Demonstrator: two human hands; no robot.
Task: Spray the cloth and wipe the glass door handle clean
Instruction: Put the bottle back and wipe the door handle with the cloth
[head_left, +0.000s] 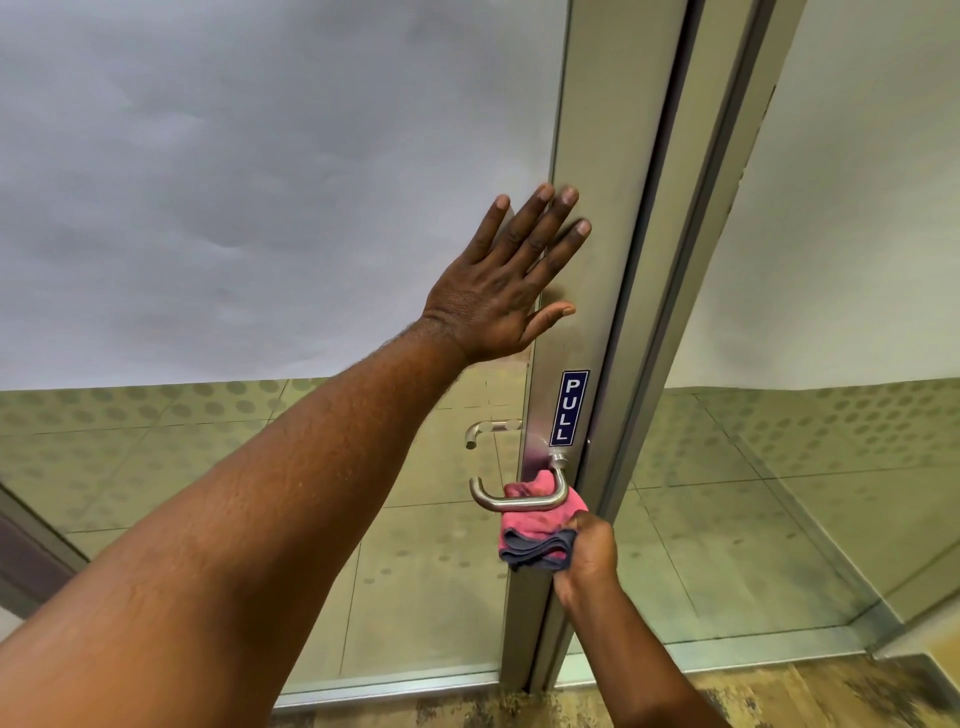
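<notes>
The person is at the wiping stage: the right hand (587, 553) grips a folded pink cloth (540, 525) with a grey underside, fingers clenched around its lower bunch, and presses the upper part against the steel lever handle (519, 498) on the near side of the glass door (260, 208). The cloth sits behind and under the handle's horizontal bar and up around the bend near the rosette (558, 458), touching the metal there; the free end of the bar, toward the left, is bare. The right fingers lie just below the bar, apart from it, with only cloth between.

The left hand (498, 291) holds nothing — it is spread flat, fingers released and splayed, with the fingertips on the aluminium door stile (587, 130) well above the blue PULL sticker (569, 408), bracing the door.

To wipe well, the cloth should wrap fully around the bar and travel from the bend out to the free tip, then work the neck by the rosette, while the braced hand keeps the door from swinging. Whether the cloth is damp cannot be told from this view — a faint haze near the sticker may be spray or just a reflection. A second handle (485, 430) shows through the glass on the far side.
</notes>
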